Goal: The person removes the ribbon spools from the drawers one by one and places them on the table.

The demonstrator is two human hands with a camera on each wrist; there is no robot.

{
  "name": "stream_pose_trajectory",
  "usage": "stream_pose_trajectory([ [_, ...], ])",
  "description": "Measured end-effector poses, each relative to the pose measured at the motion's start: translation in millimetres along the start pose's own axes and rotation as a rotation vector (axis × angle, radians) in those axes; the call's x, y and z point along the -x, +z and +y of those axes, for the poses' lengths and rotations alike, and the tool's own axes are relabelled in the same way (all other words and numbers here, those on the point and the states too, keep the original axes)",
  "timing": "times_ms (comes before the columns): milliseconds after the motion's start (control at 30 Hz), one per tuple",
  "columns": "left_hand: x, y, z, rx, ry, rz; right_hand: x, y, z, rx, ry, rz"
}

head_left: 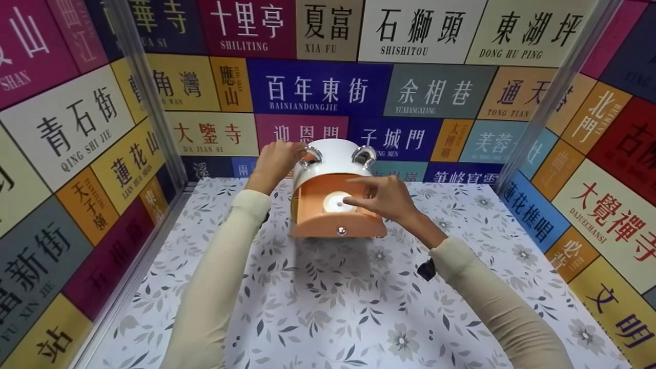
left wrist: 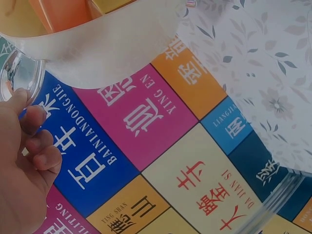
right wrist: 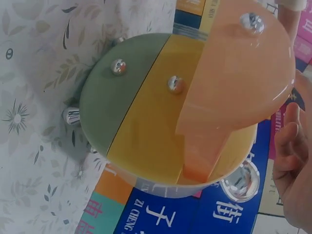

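Note:
A rounded white drawer box [head_left: 332, 149] stands at the back of the table, with silver rings on top. Its orange drawer [head_left: 318, 230] is pulled out and holds a white round object [head_left: 332, 199]. In the right wrist view, a yellow drawer [right wrist: 151, 122] and a green drawer [right wrist: 122, 92] show below it. My left hand [head_left: 275, 161] pinches the left silver ring [left wrist: 22, 75], its other fingers curled. Over the orange drawer is my right hand [head_left: 389, 197], thumb and forefinger apart. The thumb tip is near the round object; contact cannot be told.
The table [head_left: 328, 318] has a white leaf-and-flower cover. Behind the box rises a wall [head_left: 318, 87] of colourful printed signs, and more signs line both sides. Clear upright posts [head_left: 154, 97] mark the corners. Small silver knobs [right wrist: 175, 84] stick out from the drawer fronts.

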State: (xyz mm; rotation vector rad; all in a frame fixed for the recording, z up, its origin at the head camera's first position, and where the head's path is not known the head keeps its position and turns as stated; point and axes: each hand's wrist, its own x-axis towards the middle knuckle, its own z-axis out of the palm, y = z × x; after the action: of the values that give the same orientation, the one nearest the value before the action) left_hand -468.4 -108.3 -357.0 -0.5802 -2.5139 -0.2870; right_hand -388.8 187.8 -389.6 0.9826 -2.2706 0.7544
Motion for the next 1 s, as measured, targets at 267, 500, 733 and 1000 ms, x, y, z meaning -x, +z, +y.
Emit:
stream_pose_trajectory([
  [267,1.8,1.5,0.4,0.012,-0.018,-0.03,-4.4,8.5,11.7,0.052,0.113,-0.177],
  [500,1.8,1.1,0.3,0.022,-0.018,-0.021,-10.8,14.9,10.2,0.12,0.102,-0.332],
  [733,-0.4,-0.4,0.0,0.025,-0.009,-0.011,-16.5,16.8,12.2,0.155,0.127,-0.401],
  [1000,1.4,1.4,-0.3,0.015,-0.003,0.005,-16.0,21.7,20.3,0.19,0.126,-0.425],
])
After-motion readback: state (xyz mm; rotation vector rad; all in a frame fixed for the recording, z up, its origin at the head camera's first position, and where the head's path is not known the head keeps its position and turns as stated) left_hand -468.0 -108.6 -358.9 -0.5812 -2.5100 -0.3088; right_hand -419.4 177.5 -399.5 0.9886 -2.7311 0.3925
